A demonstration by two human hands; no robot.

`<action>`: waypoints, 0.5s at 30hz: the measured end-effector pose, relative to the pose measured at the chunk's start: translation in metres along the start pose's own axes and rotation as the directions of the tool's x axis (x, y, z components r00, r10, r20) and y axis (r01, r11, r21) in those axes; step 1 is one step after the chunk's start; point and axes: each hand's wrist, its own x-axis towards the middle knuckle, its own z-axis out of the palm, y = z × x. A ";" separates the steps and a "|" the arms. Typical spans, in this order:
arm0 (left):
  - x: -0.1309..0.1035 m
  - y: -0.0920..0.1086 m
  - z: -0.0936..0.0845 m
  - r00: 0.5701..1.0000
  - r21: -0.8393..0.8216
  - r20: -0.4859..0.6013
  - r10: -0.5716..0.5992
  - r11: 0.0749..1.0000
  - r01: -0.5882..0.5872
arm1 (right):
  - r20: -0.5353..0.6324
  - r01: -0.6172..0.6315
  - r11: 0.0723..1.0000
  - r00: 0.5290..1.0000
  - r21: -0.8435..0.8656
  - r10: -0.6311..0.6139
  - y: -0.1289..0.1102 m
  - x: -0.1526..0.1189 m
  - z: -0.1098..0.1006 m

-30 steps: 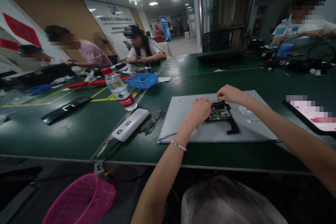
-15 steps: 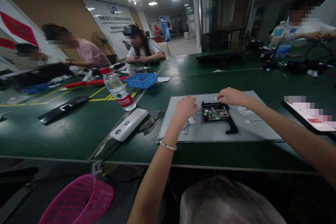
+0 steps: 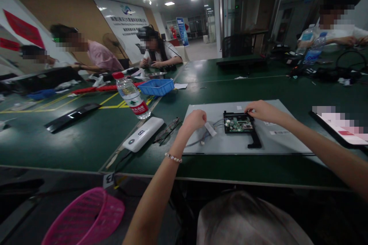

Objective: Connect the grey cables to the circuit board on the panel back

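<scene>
A flat grey metal panel [image 3: 276,115] lies on the green table before me. On it rests a black plastic frame [image 3: 254,141] around a green circuit board [image 3: 239,124]. Grey cables [image 3: 198,141] with a white tag [image 3: 211,129] run from the board's left side. My left hand [image 3: 195,119] hovers over the panel's left part, beside the tag, its fingers curled closed; whatever is in them is hidden. At the frame's upper right corner, my right hand [image 3: 260,109] has its thumb and fingers pinched on the frame's edge.
Left of the panel lie eyeglasses [image 3: 167,131], a white power bank [image 3: 143,134] and an upright water bottle [image 3: 132,97]. A blue tray [image 3: 157,88] stands behind them. To the right lies a lit tablet [image 3: 339,126]. Below the table is a pink basket [image 3: 115,208]. Several people sit around.
My left hand has drawn back left and its fingers have curled in, leaving the cables and tag more exposed. My right hand has shifted right and down to the frame's upper right corner.
</scene>
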 end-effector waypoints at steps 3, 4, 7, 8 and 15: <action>0.002 0.001 -0.002 1.000 -0.002 0.006 0.010 1.000 -0.010 | -0.023 0.022 1.000 0.999 0.006 -0.022 0.006 -0.007 0.000; 0.002 0.001 -0.003 1.000 -0.001 0.006 0.014 1.000 -0.014 | -0.036 0.024 1.000 0.999 0.014 -0.023 0.007 -0.010 -0.001; -0.002 0.004 -0.007 0.999 -0.004 0.031 0.042 0.999 -0.042 | -0.076 -0.002 0.998 0.997 0.063 0.006 0.011 -0.021 -0.006; -0.003 0.005 -0.008 0.997 0.008 0.054 0.057 0.998 -0.057 | -0.084 -0.013 0.996 0.996 0.083 0.020 0.013 -0.024 -0.007; 0.000 0.005 -0.011 0.988 0.101 0.133 0.074 0.991 -0.088 | -0.118 -0.102 0.960 0.984 0.262 0.137 0.039 -0.042 -0.005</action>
